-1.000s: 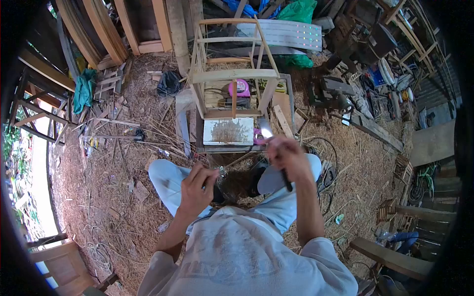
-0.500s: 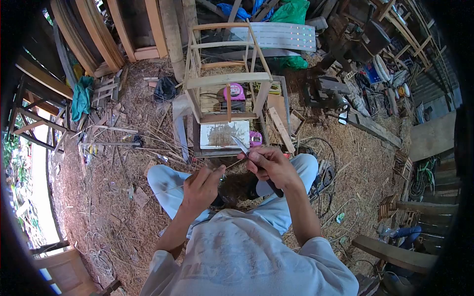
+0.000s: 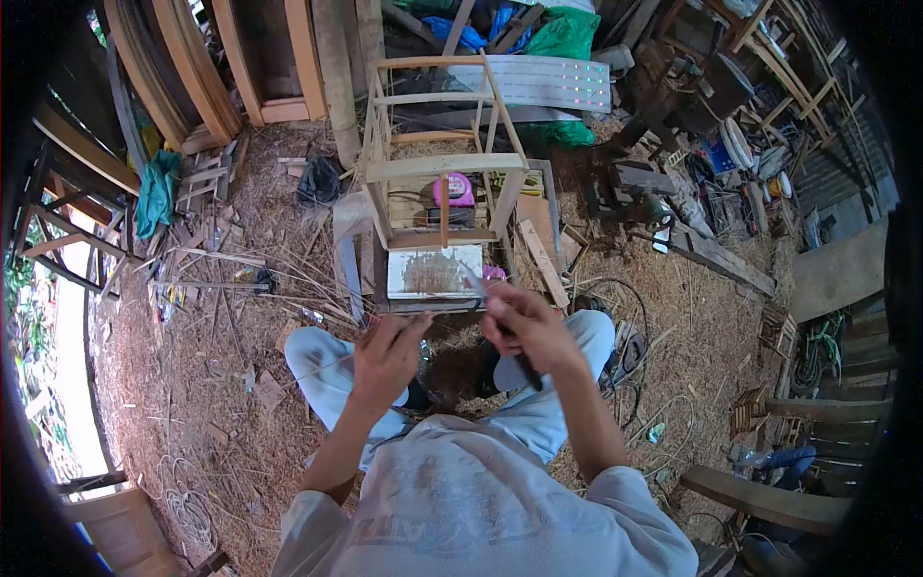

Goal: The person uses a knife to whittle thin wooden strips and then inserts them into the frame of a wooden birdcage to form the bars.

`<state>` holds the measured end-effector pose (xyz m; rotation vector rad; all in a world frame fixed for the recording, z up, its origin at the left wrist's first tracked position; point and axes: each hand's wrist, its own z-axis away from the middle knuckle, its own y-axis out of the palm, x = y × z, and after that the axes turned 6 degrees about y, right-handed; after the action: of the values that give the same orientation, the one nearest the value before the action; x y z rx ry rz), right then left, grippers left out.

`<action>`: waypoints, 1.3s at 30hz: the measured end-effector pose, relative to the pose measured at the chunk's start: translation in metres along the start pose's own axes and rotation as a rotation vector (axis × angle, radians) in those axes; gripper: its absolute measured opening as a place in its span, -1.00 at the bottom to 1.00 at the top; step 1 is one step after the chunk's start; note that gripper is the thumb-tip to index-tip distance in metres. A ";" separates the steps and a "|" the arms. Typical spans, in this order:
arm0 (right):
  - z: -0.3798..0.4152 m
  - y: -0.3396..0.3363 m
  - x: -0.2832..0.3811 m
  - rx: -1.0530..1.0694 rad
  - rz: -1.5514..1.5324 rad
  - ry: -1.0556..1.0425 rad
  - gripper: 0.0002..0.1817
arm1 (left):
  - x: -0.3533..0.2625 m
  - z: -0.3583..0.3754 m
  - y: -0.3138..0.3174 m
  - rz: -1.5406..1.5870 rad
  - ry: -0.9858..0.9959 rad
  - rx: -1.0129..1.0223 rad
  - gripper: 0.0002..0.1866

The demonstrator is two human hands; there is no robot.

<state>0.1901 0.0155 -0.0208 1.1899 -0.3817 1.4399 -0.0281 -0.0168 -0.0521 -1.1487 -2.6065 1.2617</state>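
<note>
My right hand (image 3: 532, 330) is closed around the dark handle of a knife (image 3: 474, 281), its pale blade pointing up and to the left. My left hand (image 3: 383, 354) is closed on a thin strip (image 3: 450, 311), which looks like cane or bamboo. The strip runs across toward my right hand, near the knife. Both hands are above my lap, between my bent knees. Just beyond them lies a worn white board (image 3: 409, 273), with a pink tape measure (image 3: 494, 273) partly hidden behind my right hand.
A small wooden frame (image 3: 444, 167) stands ahead, with another pink tape measure (image 3: 452, 189) seen through it. Loose wood pieces (image 3: 544, 262) lie right of it. Shavings and thin strips cover the floor (image 3: 240, 385). A dark cable (image 3: 642, 332) curves beside my right knee.
My hands have both shifted slightly forward and a little left. The knife moved with my right hand, and its blade now covers less of the board.
</note>
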 end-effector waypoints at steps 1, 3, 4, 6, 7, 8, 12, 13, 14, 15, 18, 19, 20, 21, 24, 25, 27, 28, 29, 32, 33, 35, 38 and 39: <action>-0.005 0.004 -0.004 0.073 -0.054 -0.017 -0.69 | -0.004 -0.001 0.003 0.002 0.001 -0.001 -0.69; -0.001 0.005 0.006 0.039 -0.024 0.000 -0.75 | -0.010 0.001 0.006 0.102 -0.055 -0.031 -0.68; 0.001 0.004 0.009 0.006 0.007 0.018 -0.77 | -0.012 0.003 0.001 0.096 -0.062 0.047 -0.63; -0.001 -0.010 0.002 -0.096 0.011 -0.020 -0.76 | -0.009 0.011 -0.002 0.063 -0.044 0.049 -0.63; -0.001 -0.021 0.001 -0.198 0.017 -0.067 -0.75 | -0.004 0.016 -0.005 0.029 -0.018 0.045 -0.63; 0.001 -0.043 0.012 -0.388 0.020 -0.121 -0.75 | 0.013 0.036 -0.005 -0.079 -0.043 0.054 -0.70; 0.014 -0.090 0.031 -0.405 0.033 -0.211 -0.71 | 0.044 0.042 -0.036 0.094 -0.333 -0.031 -0.77; 0.013 -0.073 0.031 -0.391 0.110 -0.136 -0.65 | 0.037 0.031 -0.037 0.115 -0.355 -0.050 -0.81; 0.011 -0.056 0.029 -0.347 0.124 -0.075 -0.62 | 0.030 0.022 -0.035 0.139 -0.374 -0.070 -0.84; 0.008 -0.041 0.025 -0.306 0.141 -0.017 -0.59 | 0.025 0.017 -0.029 0.141 -0.370 -0.074 -0.84; -0.007 -0.019 -0.002 -0.125 -0.035 -0.063 -0.56 | 0.010 0.004 -0.015 0.244 -0.393 -0.126 -0.85; -0.009 -0.012 -0.003 -0.123 -0.036 -0.068 -0.56 | 0.007 0.001 -0.014 0.241 -0.388 -0.127 -0.85; -0.009 -0.004 -0.003 -0.109 -0.066 -0.106 -0.59 | 0.003 -0.002 -0.014 0.268 -0.417 -0.125 -0.85; -0.009 0.001 -0.003 -0.095 -0.095 -0.142 -0.61 | 0.000 -0.004 -0.014 0.296 -0.448 -0.122 -0.85; -0.012 0.008 -0.007 -0.026 -0.096 -0.198 -0.59 | -0.005 -0.009 -0.014 0.302 -0.434 -0.127 -0.87; -0.012 0.012 -0.004 0.011 -0.018 -0.212 -0.56 | -0.005 -0.010 -0.013 0.289 -0.411 -0.117 -0.87; -0.013 0.013 -0.001 0.081 -0.007 -0.193 -0.58 | -0.007 -0.011 -0.009 0.320 -0.389 -0.109 -0.86; -0.015 0.010 -0.003 0.066 0.016 -0.197 -0.60 | -0.008 -0.010 -0.009 0.348 -0.371 -0.098 -0.86; -0.017 0.007 -0.003 0.053 0.037 -0.200 -0.61 | -0.008 -0.009 -0.010 0.345 -0.371 -0.097 -0.86; -0.013 -0.026 0.021 -0.157 -0.155 -0.274 -0.70 | -0.003 0.000 -0.019 0.353 -0.342 -0.083 -0.87; -0.012 -0.039 0.025 -0.221 -0.252 -0.362 -0.72 | 0.002 0.011 -0.023 0.353 -0.388 -0.033 -0.87; -0.010 -0.050 0.026 -0.214 -0.244 -0.372 -0.72 | 0.005 0.020 -0.025 0.353 -0.424 0.017 -0.88; -0.012 -0.030 0.012 -0.106 -0.080 -0.259 -0.72 | -0.001 0.020 -0.022 0.389 -0.493 0.112 -0.86; -0.012 -0.016 -0.001 -0.047 -0.010 -0.126 -0.71 | -0.009 0.012 -0.018 0.432 -0.466 0.082 -0.87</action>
<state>0.1986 0.0289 -0.0331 1.2464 -0.4930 1.3440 -0.0367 -0.0373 -0.0448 -1.6354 -2.6466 1.9038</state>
